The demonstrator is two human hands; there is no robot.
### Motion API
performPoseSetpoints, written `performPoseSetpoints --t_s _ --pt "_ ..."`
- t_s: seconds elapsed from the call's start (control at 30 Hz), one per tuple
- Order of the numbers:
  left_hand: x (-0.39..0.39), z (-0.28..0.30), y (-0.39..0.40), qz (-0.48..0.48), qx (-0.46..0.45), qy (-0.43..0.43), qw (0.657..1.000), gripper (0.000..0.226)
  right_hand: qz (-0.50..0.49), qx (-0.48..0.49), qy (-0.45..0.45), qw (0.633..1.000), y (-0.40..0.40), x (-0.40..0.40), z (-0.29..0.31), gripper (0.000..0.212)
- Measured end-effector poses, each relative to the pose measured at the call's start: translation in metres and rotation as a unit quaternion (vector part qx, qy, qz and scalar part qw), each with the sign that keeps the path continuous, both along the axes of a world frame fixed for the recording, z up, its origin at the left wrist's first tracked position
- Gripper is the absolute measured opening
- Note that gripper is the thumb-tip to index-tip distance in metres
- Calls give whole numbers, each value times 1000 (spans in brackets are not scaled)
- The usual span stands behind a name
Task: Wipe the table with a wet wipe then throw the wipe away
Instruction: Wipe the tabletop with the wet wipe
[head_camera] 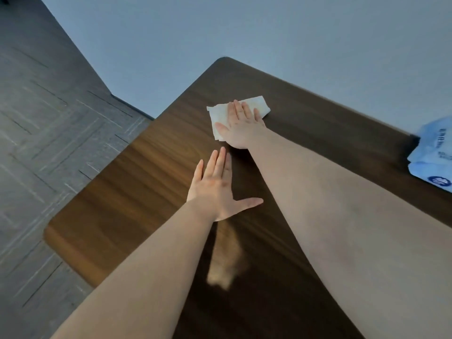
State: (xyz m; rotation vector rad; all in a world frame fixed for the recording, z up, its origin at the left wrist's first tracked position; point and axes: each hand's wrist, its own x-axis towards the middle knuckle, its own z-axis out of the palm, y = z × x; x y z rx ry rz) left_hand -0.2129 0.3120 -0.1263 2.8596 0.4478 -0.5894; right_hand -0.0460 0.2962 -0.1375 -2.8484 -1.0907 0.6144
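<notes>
From the head view, looking down along both bare forearms, the right hand (241,128) lies flat with its fingers spread on a white wet wipe (221,116), pressing it against the dark wooden desk (137,192) toward the far corner. The wipe sits near the far edge, partly hidden under the palm, with one crumpled end sticking out to the left and another past the fingertips on the right. The hand is not closed round it; it is open and bearing down, so the wipe is pinned rather than gripped.

The left hand (216,189) rests open on the desk, nearer the person, fingers together and thumb out to the side, holding nothing. It looks to be steadying the body.

At the right edge of the view a pale blue packet (431,162) lies on the desk, well apart from the wipe; its print is too blurred to read. No bin shows anywhere here.

The wipe looks thin, limp and damp, so I'd judge it weighs next to nothing, bunches up easily and clings a little to the wood. Flat pressure suits wiping. For throwing it away, pinching a loose edge or scrunching it into the palm should lift it cleanly, since it has no stiffness to hold a shape
</notes>
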Motion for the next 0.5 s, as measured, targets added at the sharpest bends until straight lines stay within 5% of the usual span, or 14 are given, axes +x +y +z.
performPoseSetpoints --t_s 0.23,0.5 --pt "1 -1 0 4 16 12 1000 121 33 4 -12 999 8 -2 -4 69" --pt "5 7 -4 -20 66 73 995 124 -49 11 19 999 -107 -15 2 70"
